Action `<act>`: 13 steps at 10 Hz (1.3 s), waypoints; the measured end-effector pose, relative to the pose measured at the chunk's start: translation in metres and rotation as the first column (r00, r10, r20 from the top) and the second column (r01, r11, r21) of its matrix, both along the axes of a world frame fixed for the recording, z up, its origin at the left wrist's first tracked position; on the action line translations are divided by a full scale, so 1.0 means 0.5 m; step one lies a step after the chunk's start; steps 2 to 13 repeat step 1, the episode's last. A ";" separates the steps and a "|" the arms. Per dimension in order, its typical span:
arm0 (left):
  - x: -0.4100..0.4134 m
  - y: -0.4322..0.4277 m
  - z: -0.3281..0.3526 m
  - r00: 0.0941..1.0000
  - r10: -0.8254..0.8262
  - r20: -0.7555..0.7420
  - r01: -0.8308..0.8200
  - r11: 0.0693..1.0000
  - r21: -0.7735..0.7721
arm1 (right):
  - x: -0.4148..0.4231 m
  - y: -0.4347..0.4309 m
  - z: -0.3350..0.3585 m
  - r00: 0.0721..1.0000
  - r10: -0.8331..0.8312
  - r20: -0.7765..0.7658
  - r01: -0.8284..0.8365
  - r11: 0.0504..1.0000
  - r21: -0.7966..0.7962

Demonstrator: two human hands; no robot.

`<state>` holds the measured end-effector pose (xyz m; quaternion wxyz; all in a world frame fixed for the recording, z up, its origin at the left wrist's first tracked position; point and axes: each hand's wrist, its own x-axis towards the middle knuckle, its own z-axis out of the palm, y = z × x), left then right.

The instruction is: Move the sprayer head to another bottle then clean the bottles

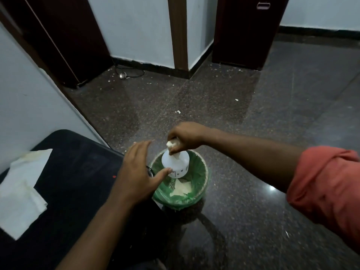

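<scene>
A white plastic bottle [176,162] with black markings near its base hangs upright above a bin lined with a green bag [202,184]. My right hand [185,136] grips the bottle at its neck, with a crumpled white tissue [171,143] bunched in the same fingers. My left hand [136,170] is spread open beside the bottle, its thumb touching the bottle's lower side. No sprayer head is in view.
A black table [78,182] at the lower left carries white paper towels [21,190]. Used tissues lie inside the bin. The dark speckled floor [253,114] has white scraps. A wall stands left, dark doors at the back, and a cable [126,74] lies near the corner.
</scene>
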<state>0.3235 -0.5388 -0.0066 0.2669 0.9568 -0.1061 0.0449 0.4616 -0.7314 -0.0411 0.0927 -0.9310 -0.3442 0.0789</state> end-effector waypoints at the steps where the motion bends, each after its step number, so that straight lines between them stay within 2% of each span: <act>1: -0.027 0.060 0.034 0.999 0.034 0.042 -0.035 0.999 0.027 | 0.016 0.010 -0.041 0.998 -0.012 -0.063 -0.004 0.970 -0.243; 13: -0.027 0.060 0.034 0.999 0.034 0.042 -0.035 0.999 0.027 | 0.016 0.010 -0.041 0.998 -0.012 -0.063 -0.004 0.970 -0.243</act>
